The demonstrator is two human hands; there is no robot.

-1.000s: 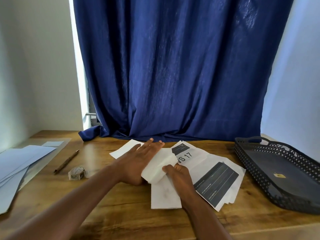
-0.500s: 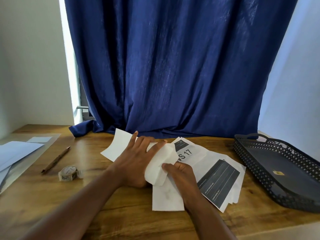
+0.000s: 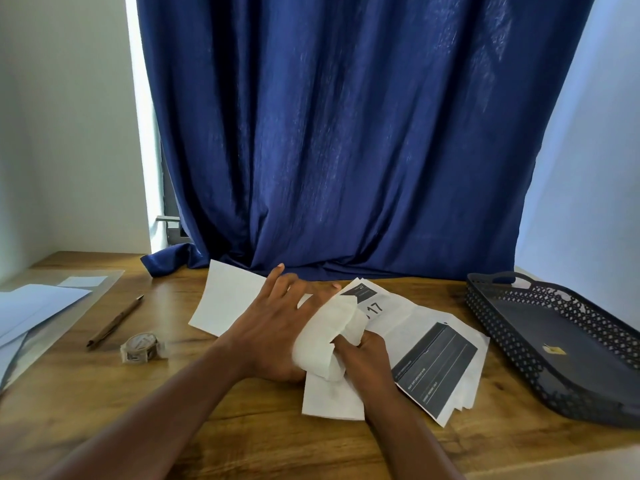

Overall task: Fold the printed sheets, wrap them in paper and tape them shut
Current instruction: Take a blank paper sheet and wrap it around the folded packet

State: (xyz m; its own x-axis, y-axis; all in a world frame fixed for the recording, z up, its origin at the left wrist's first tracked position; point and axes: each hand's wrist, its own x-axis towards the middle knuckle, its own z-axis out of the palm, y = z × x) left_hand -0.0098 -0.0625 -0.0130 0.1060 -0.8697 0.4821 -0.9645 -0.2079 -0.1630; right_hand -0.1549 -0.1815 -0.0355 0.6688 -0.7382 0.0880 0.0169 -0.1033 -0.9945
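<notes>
A stack of printed sheets [image 3: 433, 362] with dark panels and the number 17 lies fanned on the wooden table [image 3: 242, 427]. On its left part lies a white wrapping paper [image 3: 228, 299], one flap [image 3: 329, 334] curled up over the middle. My left hand [image 3: 273, 327] rests flat on the paper with fingers spread and straight. My right hand [image 3: 360, 358] grips the curled flap from below, fingers tucked under it. A roll of tape [image 3: 140, 347] sits left of my left arm.
A brown pen [image 3: 114, 322] lies left of the tape. Pale blank sheets [image 3: 31, 310] are stacked at the table's left edge. A dark perforated tray [image 3: 561, 341] stands at the right. A blue curtain [image 3: 346, 133] hangs behind the table.
The white flap has been rolled up higher and further left over my left hand's edge. The paper's far left corner has lifted. My view shifted slightly.
</notes>
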